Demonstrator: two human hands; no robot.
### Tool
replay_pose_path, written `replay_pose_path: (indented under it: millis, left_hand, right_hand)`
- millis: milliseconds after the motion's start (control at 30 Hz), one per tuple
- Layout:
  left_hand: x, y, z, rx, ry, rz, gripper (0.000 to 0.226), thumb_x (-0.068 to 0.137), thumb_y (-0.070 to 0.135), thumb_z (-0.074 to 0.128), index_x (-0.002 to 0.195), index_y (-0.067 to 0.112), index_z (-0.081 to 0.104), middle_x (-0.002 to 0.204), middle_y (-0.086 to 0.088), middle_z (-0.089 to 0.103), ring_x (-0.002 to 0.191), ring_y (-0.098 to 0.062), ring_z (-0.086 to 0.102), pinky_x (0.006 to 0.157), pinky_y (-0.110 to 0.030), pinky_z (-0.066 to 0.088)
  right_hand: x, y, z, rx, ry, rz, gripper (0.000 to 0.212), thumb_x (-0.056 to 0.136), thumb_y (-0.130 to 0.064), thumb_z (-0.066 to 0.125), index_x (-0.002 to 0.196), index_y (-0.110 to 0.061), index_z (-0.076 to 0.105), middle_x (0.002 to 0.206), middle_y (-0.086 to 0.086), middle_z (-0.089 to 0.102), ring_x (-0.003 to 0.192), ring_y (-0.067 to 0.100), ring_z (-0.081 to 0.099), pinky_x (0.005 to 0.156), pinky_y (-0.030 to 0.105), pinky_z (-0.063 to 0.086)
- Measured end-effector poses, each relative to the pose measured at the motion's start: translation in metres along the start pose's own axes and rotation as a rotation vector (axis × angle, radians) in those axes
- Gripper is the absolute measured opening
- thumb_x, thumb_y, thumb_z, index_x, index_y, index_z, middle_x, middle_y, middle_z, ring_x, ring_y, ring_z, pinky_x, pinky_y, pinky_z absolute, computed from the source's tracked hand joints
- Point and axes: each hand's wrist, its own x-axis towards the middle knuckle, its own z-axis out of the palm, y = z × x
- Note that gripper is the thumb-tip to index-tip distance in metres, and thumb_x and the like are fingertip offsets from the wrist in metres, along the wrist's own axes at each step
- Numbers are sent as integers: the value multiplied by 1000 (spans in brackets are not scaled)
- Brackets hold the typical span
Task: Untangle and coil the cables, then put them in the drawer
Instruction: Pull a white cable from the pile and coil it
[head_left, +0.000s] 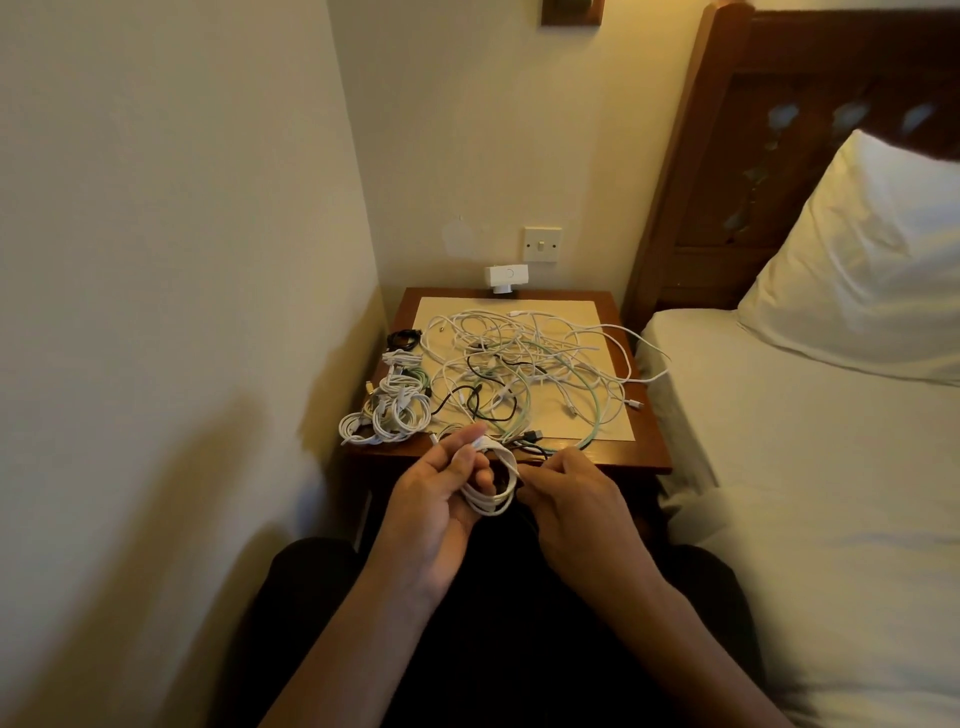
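Lower centre of frame: the left hand (436, 501) is curled round a small white coil (491, 496) of several stacked loops, with thumb and forefinger pinching its top. The right hand (579, 501) is just beside it, fingertips pinched narrow on the coil's loose tail. We judge the step in hand to be wrapping that tail round the loops to lock them.

To do it well, we would hold the loops flat and even in the left hand. We would wind the tail snug across the middle without kinking it near the plug, then tuck the end through so it cannot spring open. A green cable (597, 415) runs from the table edge toward the hands; we would check that it is not caught in the loops.

Middle of frame: the tangle (524, 364) lies on the bedside table (647, 460). It is mostly thin white leads, some pale green and black, loosely crossed. One white strand hangs off the right edge toward the bed (779, 415).

Left side of the tabletop: white coils (387, 413) are heaped together, with a black coil (402, 339) behind them. No drawer is in view, so we cannot tell where it is.
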Motion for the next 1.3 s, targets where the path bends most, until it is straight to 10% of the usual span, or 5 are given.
replay_pose_path:
  millis: [233,467,667,933,1300]
  left_hand:
    - [-5,-8,2,-31,55,57,28,104,3,45,125,3,63,83,-11,62,69,-14,60,68,-24,59]
    - [-9,-21,5,-46,30,40,28,103,3,47,122,6,68,87,-10,68,77,-15,67,80,-31,54]
    - [-17,-31,-7,853,134,481,24,100,17,63,114,35,73,107,10,76,104,-7,70,86,-23,57]
    - [-2,-18,-19,947,30,362,29,99,13,65,112,38,72,106,5,76,99,-14,73,82,-44,63]
    - [-8,-11,-8,275,18,161,23,88,-5,65,110,2,65,91,-14,74,86,-25,75,80,-38,63]
  right_hand:
    - [-7,0,7,878,-46,424,30,100,-8,61,123,-25,71,109,-6,77,103,8,73,92,30,60]
    - [-3,3,17,907,115,427,31,87,-20,82,117,-22,75,105,-6,79,102,10,75,96,41,59]
    - [-3,5,13,1087,120,484,21,92,-8,73,112,-15,74,101,3,80,97,19,77,92,43,61]
    - [6,20,6,1470,-337,553,40,85,-11,67,124,-7,73,122,20,72,110,32,68,101,46,50]
    - [15,10,0,710,-95,352,36,85,-35,83,116,-29,66,103,-7,77,96,10,73,85,33,62]
